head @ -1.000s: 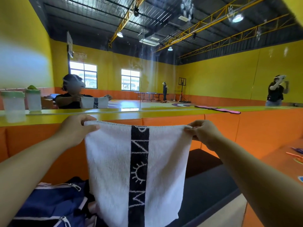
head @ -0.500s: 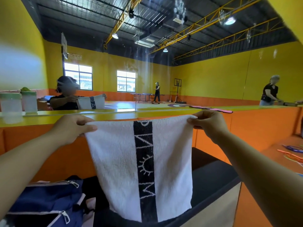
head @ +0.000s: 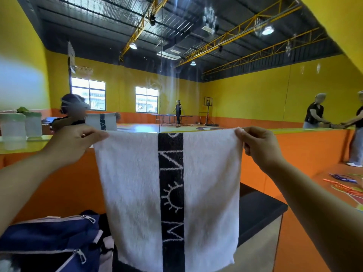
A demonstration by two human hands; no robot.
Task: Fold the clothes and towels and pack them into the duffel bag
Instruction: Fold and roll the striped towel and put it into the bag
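While both hands stay up in front of the chest, the white towel (head: 133, 189) hangs full-face to the camera, its black band (head: 170, 195) running straight down the middle. The left hand (head: 74, 146), out at 9 o'clock, pinches the top left corner between thumb and curled fingers; the right hand (head: 259, 148), at 3 o'clock, has its fingers curled round the top right corner. Compared with half a second back, the top edge has come up a touch and is pulled wider and flatter, almost level from hand to hand. The right hand has changed too: it was draped over the corner from above, and now it grips from the side.

Down at 7 o'clock the navy duffel bag (head: 49, 234) sits with its zip open, and the towel's lower left edge hangs just in front of it. The black table (head: 259, 209) shows at 4 o'clock behind the towel. Two frosted jars (head: 13, 126) stand on the yellow ledge at 9 o'clock.
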